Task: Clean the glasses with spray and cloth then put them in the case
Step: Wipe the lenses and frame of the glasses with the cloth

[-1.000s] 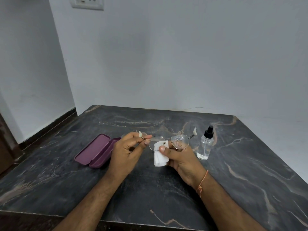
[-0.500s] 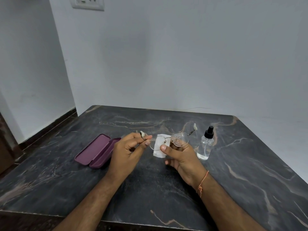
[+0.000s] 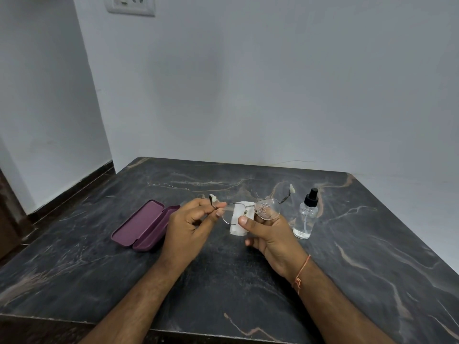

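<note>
Thin metal-framed glasses (image 3: 267,209) hang above the table between both hands, temples unfolded and pointing away; droplets speckle the right lens. My left hand (image 3: 191,224) pinches the left temple near its hinge. My right hand (image 3: 268,234) holds a folded white cloth (image 3: 239,220) behind the left lens and the bridge, thumb in front by the bridge. A clear spray bottle (image 3: 305,217) with a black nozzle stands just right of my right hand. An open purple case (image 3: 142,224) lies left of my left hand.
The dark marble table (image 3: 223,274) meets a white wall at the back and has a drop at its left edge, beside the case. A wall socket (image 3: 130,4) sits high on the wall. An orange thread circles my right wrist.
The cloth has come up from below the glasses to sit behind the left lens. Both hands and the glasses have stayed in about the same spot.
</note>
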The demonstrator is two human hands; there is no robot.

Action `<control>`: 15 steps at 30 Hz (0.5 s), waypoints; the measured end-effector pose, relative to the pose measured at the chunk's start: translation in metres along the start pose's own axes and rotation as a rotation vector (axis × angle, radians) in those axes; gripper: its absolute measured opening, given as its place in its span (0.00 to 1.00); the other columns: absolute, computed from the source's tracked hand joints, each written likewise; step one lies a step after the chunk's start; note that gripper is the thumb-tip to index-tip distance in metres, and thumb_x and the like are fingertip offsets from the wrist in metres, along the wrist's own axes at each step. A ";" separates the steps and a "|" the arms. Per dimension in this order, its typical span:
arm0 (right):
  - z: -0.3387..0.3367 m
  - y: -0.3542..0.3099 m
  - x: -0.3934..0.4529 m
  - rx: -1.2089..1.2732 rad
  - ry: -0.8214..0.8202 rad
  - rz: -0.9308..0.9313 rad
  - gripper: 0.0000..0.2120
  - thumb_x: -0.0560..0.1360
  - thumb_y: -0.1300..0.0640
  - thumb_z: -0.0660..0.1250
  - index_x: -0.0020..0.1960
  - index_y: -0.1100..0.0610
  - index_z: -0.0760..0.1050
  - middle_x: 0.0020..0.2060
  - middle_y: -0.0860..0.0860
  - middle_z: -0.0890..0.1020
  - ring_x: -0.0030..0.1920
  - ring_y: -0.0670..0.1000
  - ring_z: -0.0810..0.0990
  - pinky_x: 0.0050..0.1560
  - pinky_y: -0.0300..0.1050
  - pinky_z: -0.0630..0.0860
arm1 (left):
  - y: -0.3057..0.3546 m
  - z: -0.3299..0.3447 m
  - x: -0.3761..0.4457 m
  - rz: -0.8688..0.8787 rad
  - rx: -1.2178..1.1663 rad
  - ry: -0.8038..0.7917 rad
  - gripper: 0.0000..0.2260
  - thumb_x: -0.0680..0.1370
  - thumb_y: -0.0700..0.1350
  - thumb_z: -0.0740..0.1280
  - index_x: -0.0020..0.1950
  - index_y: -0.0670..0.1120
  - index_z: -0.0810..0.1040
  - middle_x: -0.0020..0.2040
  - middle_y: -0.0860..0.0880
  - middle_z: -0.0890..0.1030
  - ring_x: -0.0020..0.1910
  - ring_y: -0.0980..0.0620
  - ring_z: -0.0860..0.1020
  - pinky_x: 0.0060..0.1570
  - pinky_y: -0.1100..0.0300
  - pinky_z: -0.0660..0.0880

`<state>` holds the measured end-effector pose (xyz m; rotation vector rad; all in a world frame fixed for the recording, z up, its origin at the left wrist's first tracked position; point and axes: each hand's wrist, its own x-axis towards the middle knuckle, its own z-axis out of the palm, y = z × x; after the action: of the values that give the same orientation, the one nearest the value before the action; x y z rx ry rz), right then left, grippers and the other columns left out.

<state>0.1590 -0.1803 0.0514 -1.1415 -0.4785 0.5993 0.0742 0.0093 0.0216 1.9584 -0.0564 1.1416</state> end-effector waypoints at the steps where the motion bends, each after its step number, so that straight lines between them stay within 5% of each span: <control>1: 0.000 0.000 -0.001 0.004 -0.012 0.007 0.15 0.71 0.60 0.78 0.58 0.57 0.85 0.51 0.58 0.89 0.46 0.53 0.87 0.35 0.42 0.76 | 0.000 0.000 0.000 0.004 0.003 0.000 0.10 0.83 0.45 0.73 0.63 0.46 0.89 0.58 0.52 0.89 0.59 0.52 0.87 0.58 0.59 0.83; 10: -0.001 0.000 -0.005 -0.056 -0.200 0.059 0.18 0.76 0.60 0.77 0.66 0.56 0.84 0.58 0.58 0.86 0.53 0.54 0.85 0.44 0.45 0.80 | 0.003 -0.001 0.000 -0.021 -0.086 -0.045 0.09 0.82 0.42 0.73 0.61 0.49 0.89 0.56 0.59 0.89 0.59 0.53 0.87 0.59 0.60 0.82; 15: -0.002 0.003 -0.003 -0.065 -0.183 0.076 0.16 0.74 0.59 0.77 0.62 0.57 0.86 0.55 0.58 0.88 0.52 0.54 0.86 0.47 0.47 0.82 | 0.001 -0.001 -0.001 -0.042 -0.077 -0.040 0.09 0.82 0.44 0.73 0.60 0.48 0.90 0.56 0.59 0.88 0.59 0.54 0.87 0.58 0.62 0.82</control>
<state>0.1574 -0.1825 0.0478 -1.1755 -0.6173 0.7633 0.0728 0.0092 0.0221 1.9061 -0.0792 1.0581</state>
